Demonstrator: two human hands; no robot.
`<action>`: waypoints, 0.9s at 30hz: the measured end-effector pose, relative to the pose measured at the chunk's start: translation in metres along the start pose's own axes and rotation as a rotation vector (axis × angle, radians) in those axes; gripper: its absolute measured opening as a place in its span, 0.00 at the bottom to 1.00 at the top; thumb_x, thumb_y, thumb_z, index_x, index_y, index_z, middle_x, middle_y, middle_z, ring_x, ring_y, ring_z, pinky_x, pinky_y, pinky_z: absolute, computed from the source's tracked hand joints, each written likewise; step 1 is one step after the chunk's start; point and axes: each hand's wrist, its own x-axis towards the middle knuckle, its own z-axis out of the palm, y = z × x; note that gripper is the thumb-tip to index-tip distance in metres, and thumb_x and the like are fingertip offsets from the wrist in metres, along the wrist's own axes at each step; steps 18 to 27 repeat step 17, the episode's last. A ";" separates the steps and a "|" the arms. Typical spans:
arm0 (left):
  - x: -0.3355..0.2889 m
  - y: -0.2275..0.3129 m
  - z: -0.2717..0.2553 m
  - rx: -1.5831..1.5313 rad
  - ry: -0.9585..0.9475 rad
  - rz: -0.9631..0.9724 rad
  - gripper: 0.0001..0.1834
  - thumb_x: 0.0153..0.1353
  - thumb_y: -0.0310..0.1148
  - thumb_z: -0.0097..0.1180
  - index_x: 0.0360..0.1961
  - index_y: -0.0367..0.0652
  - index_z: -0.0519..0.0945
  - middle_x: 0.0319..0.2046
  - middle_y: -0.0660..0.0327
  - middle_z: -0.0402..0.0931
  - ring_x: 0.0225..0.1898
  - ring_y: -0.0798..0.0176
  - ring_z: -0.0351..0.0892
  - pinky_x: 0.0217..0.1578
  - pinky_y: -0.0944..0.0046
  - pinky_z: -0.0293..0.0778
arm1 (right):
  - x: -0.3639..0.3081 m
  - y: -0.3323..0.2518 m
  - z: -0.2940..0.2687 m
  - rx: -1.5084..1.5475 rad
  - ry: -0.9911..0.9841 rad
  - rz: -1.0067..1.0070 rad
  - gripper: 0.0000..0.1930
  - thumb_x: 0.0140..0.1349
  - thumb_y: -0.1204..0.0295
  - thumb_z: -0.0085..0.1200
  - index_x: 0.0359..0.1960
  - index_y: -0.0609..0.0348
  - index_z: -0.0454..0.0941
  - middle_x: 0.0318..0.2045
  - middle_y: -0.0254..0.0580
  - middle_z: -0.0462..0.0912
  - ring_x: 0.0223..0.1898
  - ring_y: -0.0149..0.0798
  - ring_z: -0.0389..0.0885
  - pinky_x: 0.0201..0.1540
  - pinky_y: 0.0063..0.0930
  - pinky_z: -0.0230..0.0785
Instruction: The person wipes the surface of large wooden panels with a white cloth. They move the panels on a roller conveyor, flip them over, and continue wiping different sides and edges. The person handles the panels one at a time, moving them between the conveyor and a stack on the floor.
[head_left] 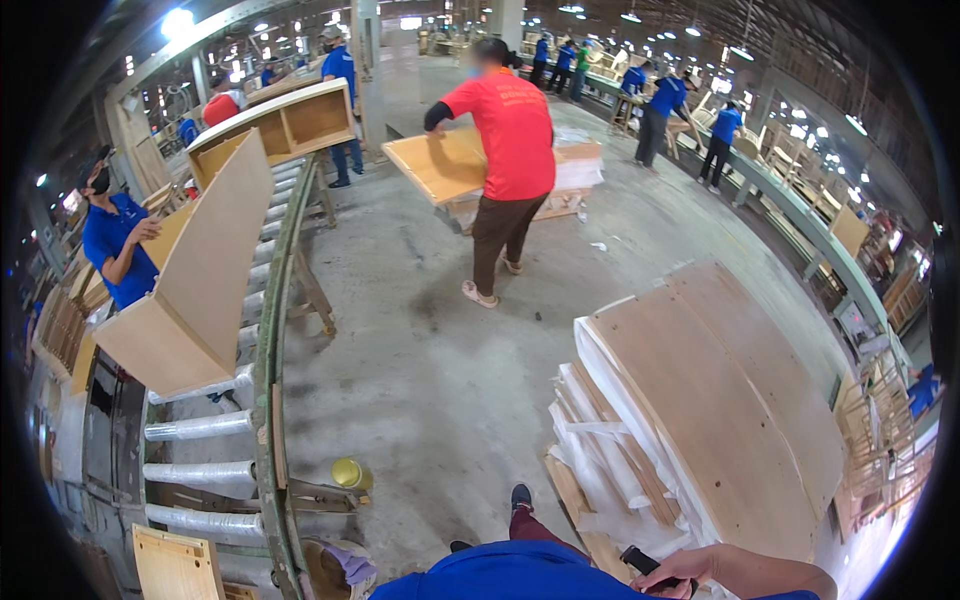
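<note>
My right hand (684, 568) is at the lower edge, in front of my blue shirt (500, 574). Its fingers are closed around a small black object (640, 562) with a blunt end, whose kind I cannot make out. My left hand is out of the picture. Just beyond the right hand stands a stack of brown wooden panels (720, 400), with white wrapping sheets (612, 455) between its layers. Hand and stack look apart.
A roller conveyor (200, 426) runs along the left, carrying a large wooden cabinet part (205, 270) handled by a person in blue (118, 240). Ahead, a person in red (505, 130) holds a wooden panel (440, 165). A yellow-green can (350, 473) stands beside the conveyor.
</note>
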 end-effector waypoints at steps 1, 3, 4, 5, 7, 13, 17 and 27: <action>0.002 0.003 0.002 0.008 -0.025 0.016 0.22 0.63 0.34 0.52 0.56 0.39 0.64 0.44 0.57 0.73 0.44 0.63 0.73 0.45 0.62 0.70 | -0.016 -0.001 0.011 -0.119 -0.007 -0.129 0.14 0.68 0.62 0.43 0.40 0.59 0.75 0.18 0.28 0.68 0.13 0.19 0.57 0.12 0.14 0.49; 0.002 0.006 0.007 0.044 -0.068 0.040 0.23 0.63 0.35 0.51 0.56 0.39 0.64 0.44 0.57 0.73 0.45 0.63 0.73 0.46 0.62 0.70 | -0.058 -0.011 0.048 -0.415 0.228 -0.551 0.21 0.66 0.54 0.43 0.38 0.63 0.74 0.20 0.33 0.70 0.15 0.21 0.60 0.15 0.18 0.52; 0.004 0.010 0.012 0.051 -0.106 0.070 0.23 0.63 0.35 0.51 0.57 0.39 0.63 0.45 0.56 0.73 0.45 0.63 0.73 0.46 0.62 0.70 | -0.074 -0.007 0.048 -0.688 0.306 -0.781 0.24 0.66 0.53 0.42 0.31 0.67 0.77 0.22 0.39 0.74 0.17 0.25 0.66 0.16 0.20 0.56; 0.003 0.014 0.012 0.078 -0.120 0.086 0.23 0.63 0.35 0.51 0.57 0.39 0.63 0.45 0.56 0.72 0.45 0.62 0.73 0.46 0.61 0.70 | -0.087 -0.001 0.060 -0.752 0.333 -0.992 0.25 0.67 0.53 0.39 0.28 0.66 0.73 0.19 0.38 0.70 0.14 0.25 0.62 0.14 0.21 0.52; 0.001 0.023 0.007 0.142 -0.152 0.134 0.24 0.63 0.35 0.51 0.57 0.39 0.63 0.46 0.56 0.72 0.46 0.62 0.73 0.47 0.61 0.70 | -0.106 0.006 0.098 -0.609 0.049 -1.548 0.26 0.68 0.51 0.35 0.21 0.63 0.65 0.11 0.37 0.63 0.08 0.26 0.53 0.10 0.23 0.43; 0.019 0.060 0.029 0.318 -0.479 0.337 0.25 0.64 0.36 0.50 0.59 0.39 0.62 0.48 0.56 0.71 0.47 0.61 0.72 0.48 0.60 0.69 | -0.144 0.044 0.160 -0.848 -0.778 -2.063 0.22 0.68 0.57 0.37 0.21 0.62 0.58 0.07 0.48 0.61 0.04 0.31 0.51 0.06 0.29 0.41; 0.036 0.101 0.072 0.421 -0.764 0.532 0.26 0.64 0.37 0.49 0.60 0.39 0.62 0.49 0.55 0.71 0.47 0.60 0.72 0.49 0.59 0.69 | -0.161 0.065 0.168 -1.052 -0.664 -2.147 0.06 0.58 0.75 0.45 0.27 0.56 0.62 0.14 0.39 0.65 0.13 0.32 0.62 0.11 0.22 0.51; 0.036 0.101 0.072 0.421 -0.764 0.532 0.26 0.64 0.37 0.49 0.60 0.39 0.62 0.49 0.55 0.71 0.47 0.60 0.72 0.49 0.59 0.69 | -0.161 0.065 0.168 -1.052 -0.664 -2.147 0.06 0.58 0.75 0.45 0.27 0.56 0.62 0.14 0.39 0.65 0.13 0.32 0.62 0.11 0.22 0.51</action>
